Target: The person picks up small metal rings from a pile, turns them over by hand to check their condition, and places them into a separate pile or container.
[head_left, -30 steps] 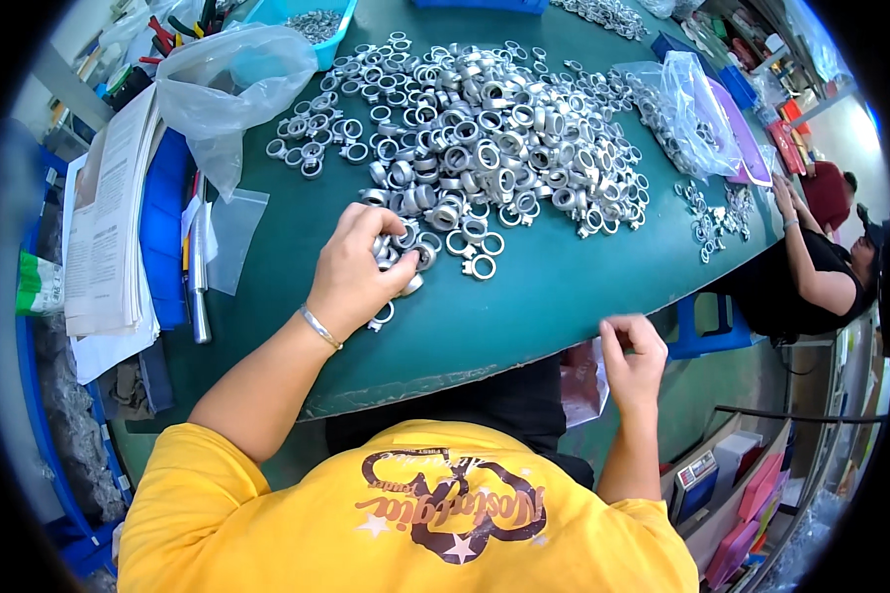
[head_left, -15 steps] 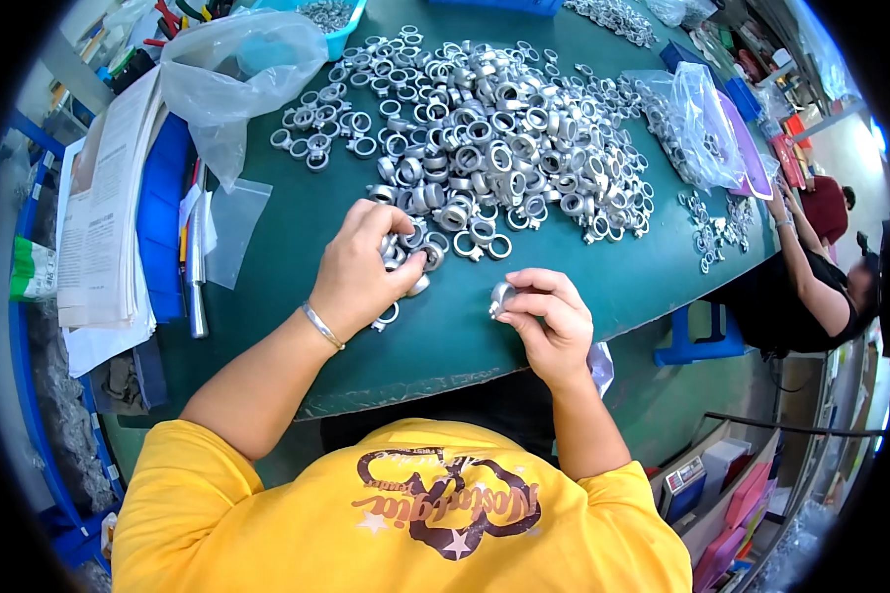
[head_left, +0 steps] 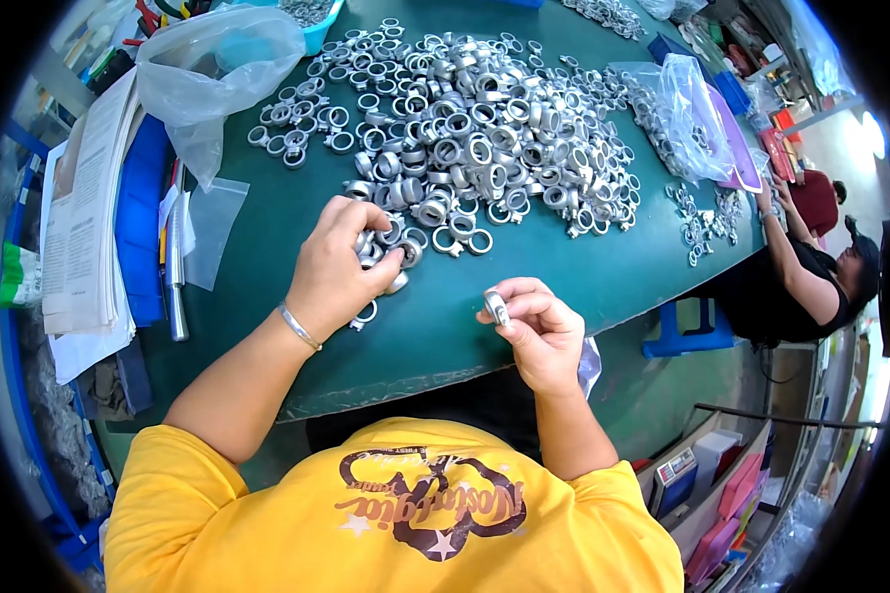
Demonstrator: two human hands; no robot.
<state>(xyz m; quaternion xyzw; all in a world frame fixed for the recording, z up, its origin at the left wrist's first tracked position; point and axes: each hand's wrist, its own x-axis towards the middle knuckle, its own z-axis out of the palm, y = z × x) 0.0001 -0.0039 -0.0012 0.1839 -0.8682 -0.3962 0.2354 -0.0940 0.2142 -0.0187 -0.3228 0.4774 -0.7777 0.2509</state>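
Head view: right hand (head_left: 542, 338) pinches one ring (head_left: 497, 308); left hand (head_left: 336, 257) curls around rings (head_left: 411, 253) beside the pile (head_left: 504, 133), grip unclear.

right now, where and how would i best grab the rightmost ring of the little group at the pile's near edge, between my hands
I'd pinch that ring by its right-hand rim, coming from the near right. It seems to lie flat, hole up, so the band can be gripped inside and out; other rings crowd its left.

The bright view bends rimward, with glare (head_left: 872, 135) far right.
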